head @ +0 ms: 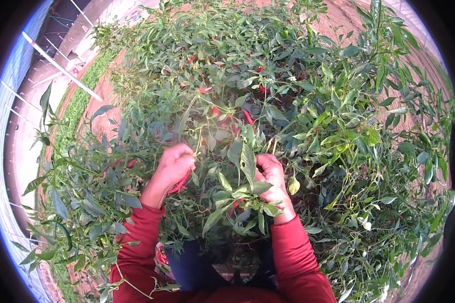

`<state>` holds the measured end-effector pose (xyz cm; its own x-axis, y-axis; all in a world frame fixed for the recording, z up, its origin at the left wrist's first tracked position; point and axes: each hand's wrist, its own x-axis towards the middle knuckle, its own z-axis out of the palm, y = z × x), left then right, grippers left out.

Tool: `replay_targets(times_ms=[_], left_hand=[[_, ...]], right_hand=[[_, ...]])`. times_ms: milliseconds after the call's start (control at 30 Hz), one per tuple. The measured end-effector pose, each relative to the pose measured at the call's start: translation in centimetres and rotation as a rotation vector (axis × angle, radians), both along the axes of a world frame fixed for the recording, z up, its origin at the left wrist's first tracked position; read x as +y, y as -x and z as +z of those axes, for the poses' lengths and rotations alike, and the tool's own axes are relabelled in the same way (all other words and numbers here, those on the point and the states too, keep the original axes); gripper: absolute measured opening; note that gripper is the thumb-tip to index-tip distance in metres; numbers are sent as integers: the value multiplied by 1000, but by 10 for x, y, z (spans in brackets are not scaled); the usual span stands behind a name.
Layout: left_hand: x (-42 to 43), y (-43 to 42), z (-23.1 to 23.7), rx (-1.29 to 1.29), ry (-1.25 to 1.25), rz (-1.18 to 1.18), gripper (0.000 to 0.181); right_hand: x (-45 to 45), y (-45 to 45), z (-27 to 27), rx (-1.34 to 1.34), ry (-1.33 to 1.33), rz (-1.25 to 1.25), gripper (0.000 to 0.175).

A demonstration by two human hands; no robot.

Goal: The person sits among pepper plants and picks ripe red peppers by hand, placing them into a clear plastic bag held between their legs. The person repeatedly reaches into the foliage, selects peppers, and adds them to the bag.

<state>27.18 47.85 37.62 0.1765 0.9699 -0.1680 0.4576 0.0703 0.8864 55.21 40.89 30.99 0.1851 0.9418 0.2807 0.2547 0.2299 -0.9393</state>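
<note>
Dense chili pepper plants (223, 57) fill the space before me. My left hand (176, 163) is closed, with a bunch of red chili peppers (180, 185) showing under its palm and a thin stem at its fingertips. On the right, my right hand (271, 174) has curled fingers among stems; leaves cover part of it, so whether it grips a stem cannot be told. Between the hands stands a leafy pepper branch (247, 164), one leaf with holes. Further red chili peppers (248, 117) hang just beyond the hands.
A container with red peppers (161, 255) is partly visible beside my left forearm. Long green chili peppers (64, 233) hang at the lower left. Pepper branches (379, 49) reach in from the right. A white pole (62, 67) slants at the upper left, near a strip of low green plants (87, 81).
</note>
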Motion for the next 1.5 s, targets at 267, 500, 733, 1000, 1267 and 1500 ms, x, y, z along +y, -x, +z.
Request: replay_targets(times_ms=[267, 500, 733, 1000, 1267, 1500], left_hand=[[-1, -13, -13, 28, -76, 104, 19], [-3, 5, -7, 74, -130, 44, 22], [1, 14, -15, 44, -121, 118, 25], [3, 20, -11, -77, -97, 147, 19], [1, 38, -16, 158, -90, -31, 12], [-15, 30, -19, 101, -143, -94, 14]], right_hand=[[-5, -5, -2, 66, 101, 35, 13], [-3, -5, -2, 128, 117, -26, 12], [-3, -8, -15, 157, 169, 16, 12], [0, -13, -28, 611, 183, 76, 11], [0, -12, -23, 655, 91, 117, 12], [0, -10, -22, 615, 142, 103, 13]])
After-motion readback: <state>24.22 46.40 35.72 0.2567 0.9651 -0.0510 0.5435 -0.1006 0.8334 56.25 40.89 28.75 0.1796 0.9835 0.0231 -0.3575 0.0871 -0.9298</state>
